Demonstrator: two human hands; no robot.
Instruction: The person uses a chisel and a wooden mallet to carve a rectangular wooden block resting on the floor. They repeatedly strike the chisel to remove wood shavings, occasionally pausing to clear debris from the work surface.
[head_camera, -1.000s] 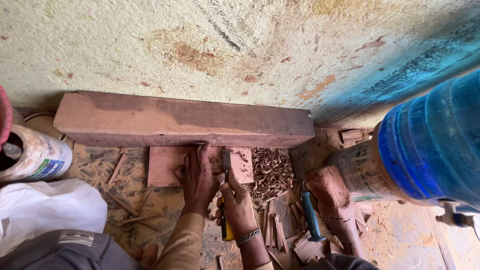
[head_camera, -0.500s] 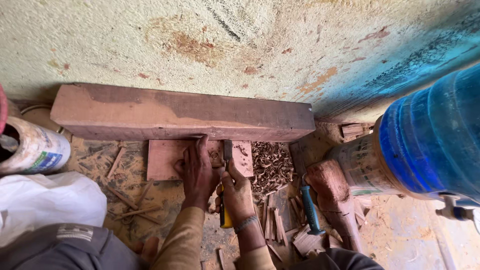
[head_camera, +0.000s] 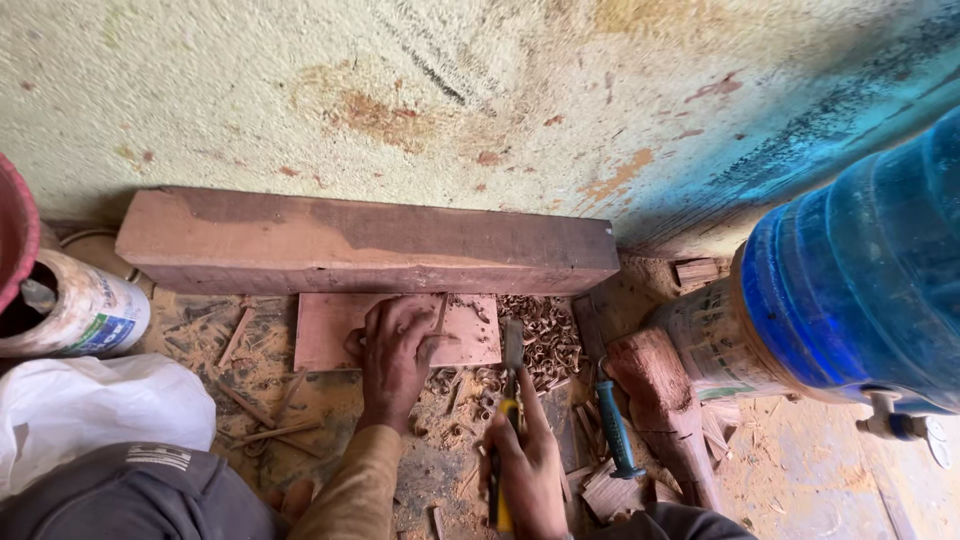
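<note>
Fingers (head_camera: 415, 322) of the left hand (head_camera: 395, 355) spread and pressed flat on a thin reddish wooden panel (head_camera: 330, 330), palm down, holding it against the floor (head_camera: 440, 470). Fingers (head_camera: 500, 462) of the right hand (head_camera: 525, 465) curled tight round the yellow-and-black handle of a chisel (head_camera: 510, 385), shut on it. Chisel long and slim, dull grey metal blade, flat tip resting near the right edge of the panel; long axis running from the fist away toward the wall, blade end pointing at the wooden beam (head_camera: 370, 245), handle end pointing back at the body. Panel flat, roughly rectangular, pale pinkish-brown with a smooth face, lying just before the beam and touching its lower edge. Beam thick, squared, dark red-brown, laid lengthwise along the foot of a stained, yellowish plaster wall (head_camera: 500, 90). Curly wood shavings (head_camera: 540, 335) heaped just right of the panel, splinters and dust strewn about the floor. Blue-handled tool (head_camera: 615, 425) lying right of the right hand, beside a rough, rounded wooden mallet (head_camera: 665, 400). Large translucent blue water jug (head_camera: 870, 270) at the far right with a small tap below. White tin (head_camera: 85, 315) on its side at the left, white plastic bag (head_camera: 95, 410) below it.
</note>
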